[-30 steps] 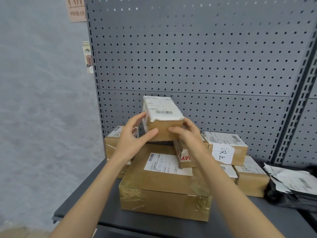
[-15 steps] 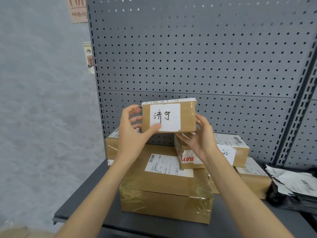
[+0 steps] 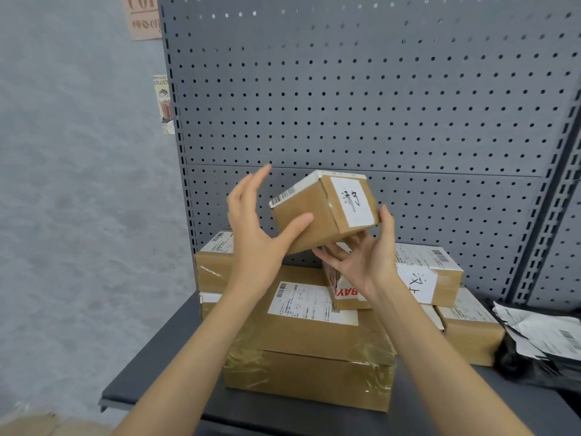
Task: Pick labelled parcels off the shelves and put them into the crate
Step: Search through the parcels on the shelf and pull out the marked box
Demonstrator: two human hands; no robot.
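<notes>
Inspecting small parcel (image 3: 323,212) above shelf (image 3: 176,366); right hand (image 3: 361,259) fingers cradle its underside; left hand (image 3: 254,228) fingers released, thumb touching | next: likely carry to crate, unseen

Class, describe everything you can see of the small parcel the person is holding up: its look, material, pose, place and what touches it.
The small parcel is a brown cardboard box sealed in glossy clear tape. One face carries a white paper label with black handwritten characters; its top bears a white printed shipping label with a barcode at the edge. It is tilted, one corner towards the camera, held in the air above the stacked parcels, before the grey pegboard. The left hand presses its thumb on the near face, fingers straight; the right hand cradles it from below.
</notes>
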